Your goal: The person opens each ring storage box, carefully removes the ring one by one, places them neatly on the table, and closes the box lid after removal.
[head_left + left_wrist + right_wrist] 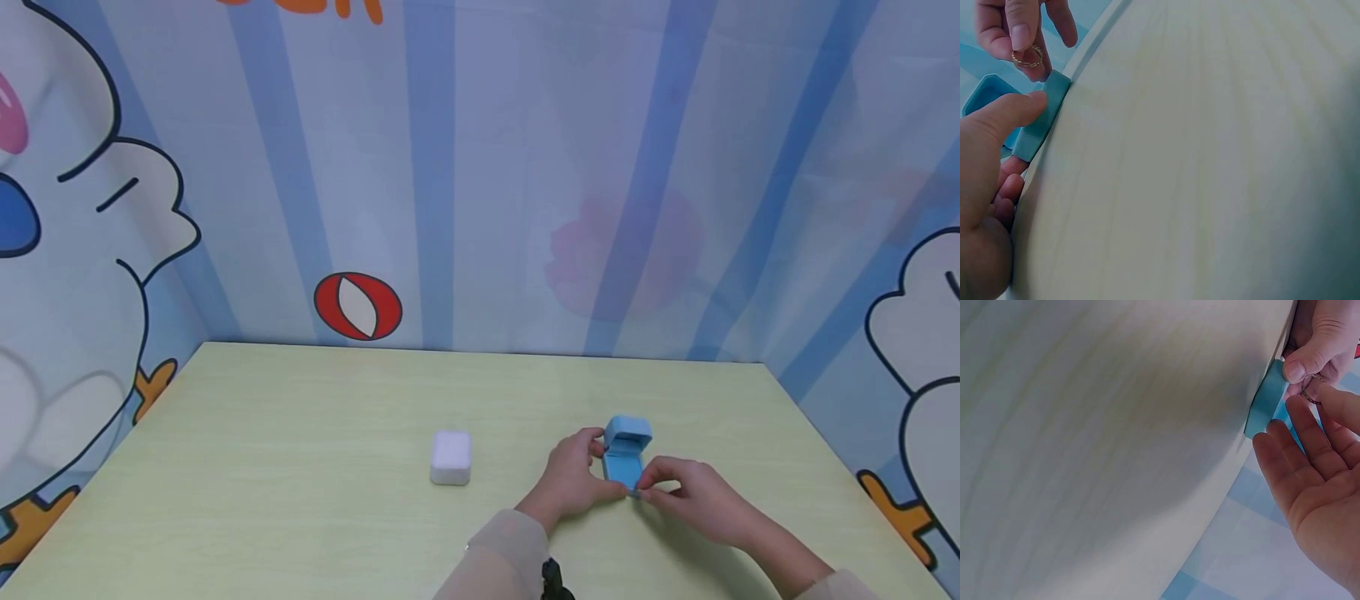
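A small blue ring box [624,468] stands on the table with its lid [628,428] raised. My left hand [573,475] grips the box from the left, its thumb [1019,109] across the front side of the base. On the right, my right hand [697,498] pinches a thin gold-coloured ring [1029,64] between thumb and forefinger. In the left wrist view the ring hangs close over the base's edge. The right wrist view shows the ring [1305,394] beside the left thumb, with the other right fingers [1282,459] spread near the box.
A pale lilac box [451,458] with rounded corners sits on the table [315,500] left of my hands. Behind the table's far edge hangs a blue striped cloth backdrop [495,183] with cartoon figures, which also covers both sides.
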`<state>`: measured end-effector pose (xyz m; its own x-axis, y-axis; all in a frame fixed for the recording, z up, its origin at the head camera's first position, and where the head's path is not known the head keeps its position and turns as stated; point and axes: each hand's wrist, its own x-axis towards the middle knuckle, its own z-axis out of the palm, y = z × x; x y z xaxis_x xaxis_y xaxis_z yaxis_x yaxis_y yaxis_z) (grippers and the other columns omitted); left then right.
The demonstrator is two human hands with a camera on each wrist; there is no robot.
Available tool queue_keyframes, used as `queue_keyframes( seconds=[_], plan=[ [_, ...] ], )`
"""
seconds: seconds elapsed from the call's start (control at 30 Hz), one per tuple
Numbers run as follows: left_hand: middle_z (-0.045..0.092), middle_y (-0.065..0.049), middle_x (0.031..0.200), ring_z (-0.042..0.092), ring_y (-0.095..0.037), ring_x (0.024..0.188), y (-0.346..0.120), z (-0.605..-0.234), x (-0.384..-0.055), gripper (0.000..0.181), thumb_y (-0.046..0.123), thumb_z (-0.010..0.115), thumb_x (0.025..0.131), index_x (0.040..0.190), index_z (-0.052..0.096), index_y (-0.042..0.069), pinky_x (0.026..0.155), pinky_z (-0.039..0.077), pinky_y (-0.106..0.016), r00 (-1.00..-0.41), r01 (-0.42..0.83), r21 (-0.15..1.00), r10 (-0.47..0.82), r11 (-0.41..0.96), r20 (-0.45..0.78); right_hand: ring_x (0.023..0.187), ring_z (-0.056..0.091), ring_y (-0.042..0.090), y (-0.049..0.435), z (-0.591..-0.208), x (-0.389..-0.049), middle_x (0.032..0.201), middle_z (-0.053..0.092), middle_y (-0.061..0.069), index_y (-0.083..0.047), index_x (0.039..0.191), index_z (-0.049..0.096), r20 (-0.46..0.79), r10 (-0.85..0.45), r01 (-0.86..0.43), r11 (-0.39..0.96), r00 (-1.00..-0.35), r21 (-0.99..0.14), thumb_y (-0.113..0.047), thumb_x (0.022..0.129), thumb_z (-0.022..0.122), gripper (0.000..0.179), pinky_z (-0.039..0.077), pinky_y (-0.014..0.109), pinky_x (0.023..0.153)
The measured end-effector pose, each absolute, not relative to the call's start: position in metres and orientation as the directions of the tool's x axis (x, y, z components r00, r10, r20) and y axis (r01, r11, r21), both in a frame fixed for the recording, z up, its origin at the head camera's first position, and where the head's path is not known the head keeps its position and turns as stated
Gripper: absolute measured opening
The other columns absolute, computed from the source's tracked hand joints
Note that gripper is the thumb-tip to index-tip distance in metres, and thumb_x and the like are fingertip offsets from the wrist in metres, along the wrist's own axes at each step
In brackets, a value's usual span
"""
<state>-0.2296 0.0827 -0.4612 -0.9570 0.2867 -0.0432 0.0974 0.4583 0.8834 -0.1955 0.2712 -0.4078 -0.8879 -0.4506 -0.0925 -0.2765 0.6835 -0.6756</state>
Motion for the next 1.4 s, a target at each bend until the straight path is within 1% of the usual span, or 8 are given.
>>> queue_keyframes(
  seconds=[0.1, 0.33, 0.53, 0.73, 0.97, 1.03, 1.27, 1.4],
  plan=[
    [0.06, 0.006, 0.108, 0.056, -0.015, 0.101, 0.0827, -0.4612, -0.2295, 0.077, 0.027, 0.084, 0.07, 0.136, 0.046, 0.017, 0.087, 0.049, -0.031, -0.957, 0.091, 0.884, 0.286, 0.458, -0.05, 0.098, 0.062, 0.015, 0.2713, -0.4077, -0.1949, 0.098, 0.066, 0.003, -0.01, 0.094, 0.063, -0.088, -0.456, -0.283, 0.68, -0.886, -0.677, -0.022, 0.09, 0.064, 0.013, 0.055, 0.027, 0.072],
    [0.061, 0.006, 0.109, 0.057, -0.015, 0.1, 0.0829, -0.4606, -0.2303, 0.076, 0.028, 0.083, 0.071, 0.136, 0.046, 0.017, 0.086, 0.049, -0.031, -0.956, 0.094, 0.88, 0.288, 0.465, -0.05, 0.099, 0.061, 0.02, 0.2715, -0.4071, -0.1938, 0.099, 0.066, 0.003, -0.009, 0.094, 0.064, -0.1, -0.463, -0.273, 0.669, -0.881, -0.691, -0.022, 0.09, 0.064, 0.014, 0.055, 0.027, 0.073],
    [0.06, 0.006, 0.109, 0.056, -0.014, 0.1, 0.0829, -0.4619, -0.2313, 0.076, 0.029, 0.083, 0.071, 0.136, 0.046, 0.017, 0.086, 0.049, -0.03, -0.956, 0.097, 0.88, 0.289, 0.465, -0.047, 0.097, 0.062, 0.016, 0.2714, -0.4058, -0.1931, 0.099, 0.066, 0.004, -0.009, 0.094, 0.064, -0.103, -0.471, -0.275, 0.663, -0.876, -0.696, -0.022, 0.09, 0.064, 0.014, 0.055, 0.025, 0.072],
    [0.06, 0.007, 0.109, 0.056, -0.014, 0.1, 0.0825, -0.4612, -0.2311, 0.076, 0.029, 0.083, 0.071, 0.136, 0.046, 0.018, 0.086, 0.049, -0.03, -0.956, 0.095, 0.881, 0.289, 0.464, -0.049, 0.098, 0.062, 0.017, 0.2718, -0.4061, -0.1936, 0.099, 0.066, 0.004, -0.008, 0.095, 0.064, -0.103, -0.475, -0.278, 0.662, -0.874, -0.696, -0.022, 0.09, 0.063, 0.014, 0.055, 0.026, 0.072],
    [0.06, 0.006, 0.109, 0.056, -0.015, 0.101, 0.0818, -0.4586, -0.2299, 0.076, 0.027, 0.083, 0.071, 0.136, 0.046, 0.017, 0.086, 0.049, -0.03, -0.954, 0.096, 0.883, 0.294, 0.459, -0.05, 0.098, 0.062, 0.01, 0.2724, -0.4056, -0.1923, 0.099, 0.067, 0.007, -0.008, 0.095, 0.064, -0.11, -0.475, -0.269, 0.658, -0.873, -0.704, -0.022, 0.09, 0.064, 0.015, 0.056, 0.028, 0.074],
    [0.06, 0.006, 0.109, 0.057, -0.015, 0.101, 0.0818, -0.4582, -0.2296, 0.076, 0.027, 0.083, 0.072, 0.137, 0.045, 0.016, 0.087, 0.049, -0.03, -0.954, 0.094, 0.883, 0.295, 0.46, -0.052, 0.098, 0.062, 0.012, 0.2724, -0.4056, -0.1918, 0.099, 0.067, 0.007, -0.008, 0.095, 0.064, -0.112, -0.476, -0.268, 0.657, -0.872, -0.705, -0.022, 0.09, 0.064, 0.015, 0.056, 0.028, 0.074],
    [0.06, 0.007, 0.109, 0.057, -0.015, 0.103, 0.0831, -0.4606, -0.2294, 0.076, 0.028, 0.083, 0.072, 0.137, 0.045, 0.018, 0.088, 0.049, -0.03, -0.955, 0.081, 0.88, 0.29, 0.467, -0.066, 0.102, 0.063, 0.026, 0.2711, -0.4055, -0.1891, 0.098, 0.067, 0.003, -0.008, 0.094, 0.065, -0.114, -0.468, -0.263, 0.663, -0.876, -0.701, -0.023, 0.09, 0.064, 0.015, 0.056, 0.028, 0.073],
    [0.06, 0.007, 0.11, 0.057, -0.015, 0.103, 0.083, -0.4618, -0.2297, 0.076, 0.029, 0.082, 0.072, 0.137, 0.044, 0.018, 0.088, 0.049, -0.031, -0.955, 0.083, 0.88, 0.291, 0.468, -0.064, 0.095, 0.063, 0.016, 0.2704, -0.405, -0.1872, 0.095, 0.067, 0.001, -0.009, 0.093, 0.064, -0.117, -0.465, -0.262, 0.669, -0.877, -0.695, -0.024, 0.09, 0.064, 0.015, 0.054, 0.024, 0.07]
  ],
)
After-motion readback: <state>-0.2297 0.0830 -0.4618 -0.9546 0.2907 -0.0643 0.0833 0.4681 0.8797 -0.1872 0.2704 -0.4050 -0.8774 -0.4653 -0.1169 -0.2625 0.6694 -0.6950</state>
